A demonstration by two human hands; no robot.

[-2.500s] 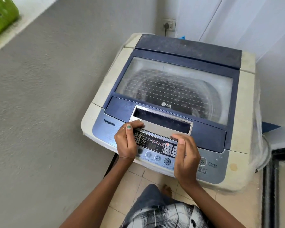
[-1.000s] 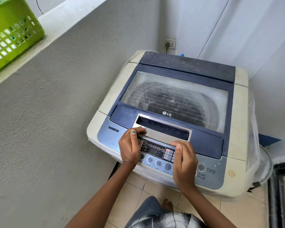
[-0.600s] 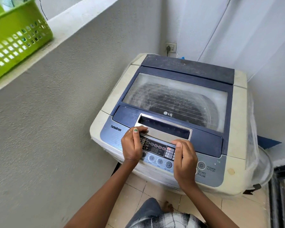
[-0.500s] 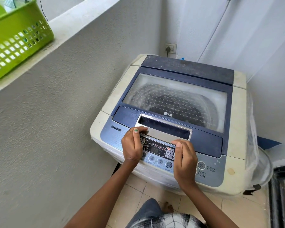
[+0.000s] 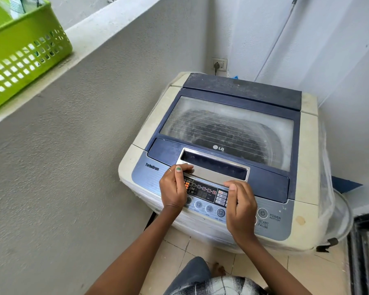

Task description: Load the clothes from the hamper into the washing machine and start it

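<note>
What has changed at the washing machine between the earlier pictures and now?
Nothing in the scene visibly moved; only the head camera tilted up, bringing the green basket on the ledge further into view. The left hand and right hand stay curled on the front edge of the lid handle, and the washing machine lid is still closed.

Washing machine (image 5: 303,158) wedged between grey wall (image 5: 73,167) and white wall (image 5: 328,60) (seemingly touching) — lid (image 5: 228,124) shut, bare above.

Grey plaster wall (image 5: 77,167), white ledge (image 5: 107,24), tiled floor (image 5: 264,267), wall socket (image 5: 219,65)
</note>
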